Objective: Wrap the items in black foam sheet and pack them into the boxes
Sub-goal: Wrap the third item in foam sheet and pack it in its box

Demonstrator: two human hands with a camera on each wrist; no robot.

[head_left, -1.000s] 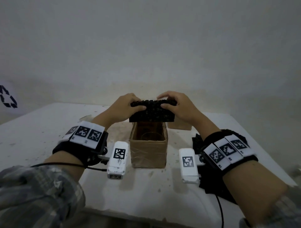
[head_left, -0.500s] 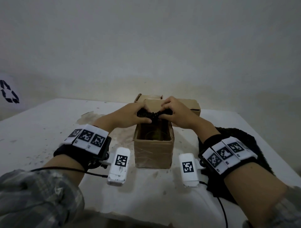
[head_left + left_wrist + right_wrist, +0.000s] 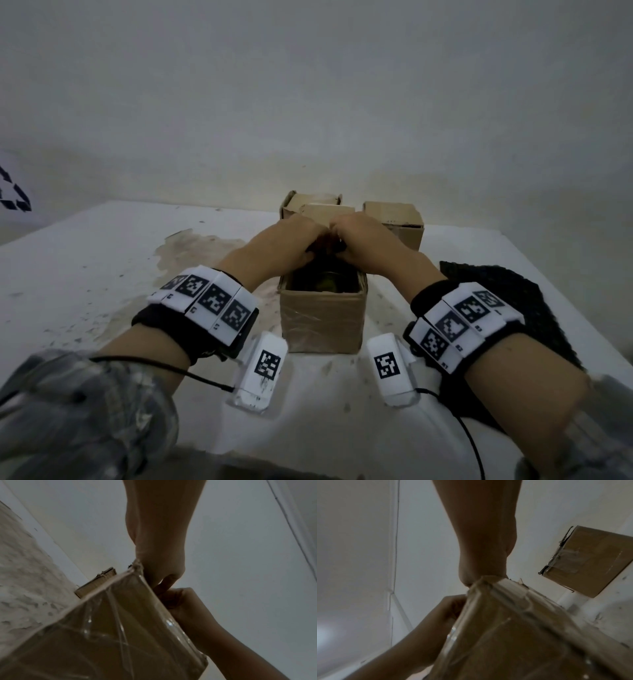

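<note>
An open cardboard box (image 3: 322, 322) stands in the middle of the white table (image 3: 85, 274). Both hands are at its far rim with fingers curled down into the opening. My left hand (image 3: 306, 245) and right hand (image 3: 344, 245) hold a black foam bundle (image 3: 325, 247) between them; only a dark sliver of it shows. A clear round glass item (image 3: 325, 284) lies inside the box. In the left wrist view the left hand (image 3: 159, 566) reaches over the taped box (image 3: 120, 628). In the right wrist view the right hand (image 3: 484, 561) does the same on the box (image 3: 513, 628).
A pile of black foam sheets (image 3: 513, 301) lies right of the box, under my right forearm. Behind the open box stand more cardboard boxes: one open (image 3: 308, 202), one taped closed (image 3: 394, 219). A stained patch (image 3: 191, 253) marks the table on the left.
The black foam bundle went from above the box down into its opening. Both hands came down with it and closed together at the far rim, so the bundle is almost hidden.
</note>
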